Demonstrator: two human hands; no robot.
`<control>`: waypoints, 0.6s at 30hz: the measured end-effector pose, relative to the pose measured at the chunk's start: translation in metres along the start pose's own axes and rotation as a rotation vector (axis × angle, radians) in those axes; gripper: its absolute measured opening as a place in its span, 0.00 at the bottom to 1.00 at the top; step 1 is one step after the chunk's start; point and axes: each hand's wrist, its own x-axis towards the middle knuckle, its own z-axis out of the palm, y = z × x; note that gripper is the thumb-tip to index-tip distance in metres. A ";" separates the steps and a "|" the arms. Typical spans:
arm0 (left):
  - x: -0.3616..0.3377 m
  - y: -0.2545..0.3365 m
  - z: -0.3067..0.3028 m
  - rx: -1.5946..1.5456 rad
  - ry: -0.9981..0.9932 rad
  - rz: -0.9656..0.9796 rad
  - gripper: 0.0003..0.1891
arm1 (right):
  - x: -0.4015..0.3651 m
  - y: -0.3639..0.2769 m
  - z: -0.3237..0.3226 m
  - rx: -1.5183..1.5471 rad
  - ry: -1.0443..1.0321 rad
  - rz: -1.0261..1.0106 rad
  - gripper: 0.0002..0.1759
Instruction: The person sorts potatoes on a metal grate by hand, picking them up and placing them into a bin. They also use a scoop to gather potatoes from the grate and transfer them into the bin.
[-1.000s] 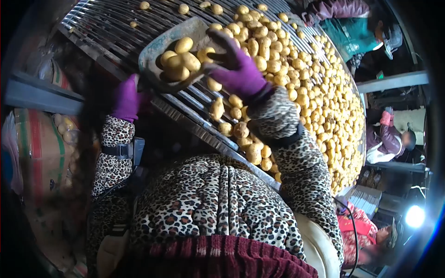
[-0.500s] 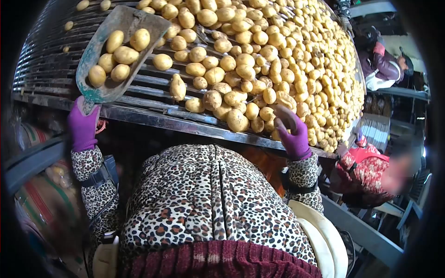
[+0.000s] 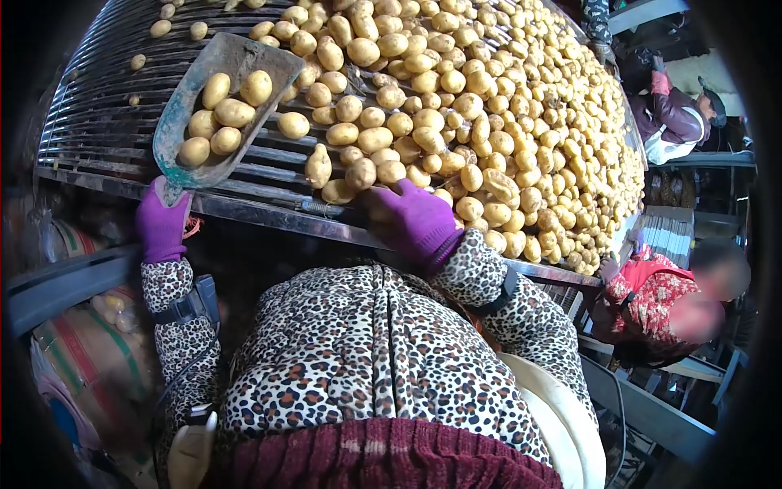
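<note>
My left hand, in a purple glove, is closed around the short handle of a worn scoop with green paint on its edge. Several yellow potatoes lie in the scoop, which rests over the slatted grate. My right hand, also gloved in purple, reaches across the metal front rim into the near edge of the potato heap. Its thumb is spread away from the darker fingers, whose tips are partly hidden low among the potatoes. A knobbly potato lies just left of that hand.
A large heap of potatoes covers the middle and right of the slatted grate. A metal rim runs along its front. Striped sacks stand at lower left. Co-workers in a red patterned jacket and a maroon jacket are at right.
My right hand has swept left along the front rim, now covering potatoes that were visible there. The scoop and left hand sit slightly further right and lower in view, with the potatoes still inside.
</note>
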 end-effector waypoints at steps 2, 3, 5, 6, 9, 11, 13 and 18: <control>0.000 -0.001 0.001 0.048 0.018 0.009 0.25 | 0.007 0.001 0.002 0.088 0.039 -0.030 0.23; 0.000 -0.001 0.000 0.075 0.024 0.017 0.25 | 0.007 0.006 -0.006 0.222 0.037 -0.068 0.24; 0.001 0.004 -0.004 0.033 0.001 -0.019 0.26 | 0.004 0.038 -0.013 0.770 0.082 -0.048 0.29; 0.001 0.006 -0.003 0.009 -0.017 -0.036 0.26 | -0.003 0.052 -0.020 1.118 0.129 -0.001 0.30; 0.002 -0.003 0.002 -0.034 -0.027 -0.075 0.26 | -0.044 0.083 -0.069 1.361 0.307 0.205 0.39; 0.002 -0.008 0.002 -0.061 -0.012 -0.040 0.26 | -0.060 0.085 -0.075 1.477 0.473 0.239 0.47; 0.002 -0.011 0.003 -0.045 0.001 -0.007 0.26 | -0.070 0.089 -0.072 1.451 0.500 0.334 0.39; 0.001 0.005 -0.006 0.069 -0.011 -0.022 0.26 | -0.073 0.084 -0.044 1.082 0.218 0.348 0.13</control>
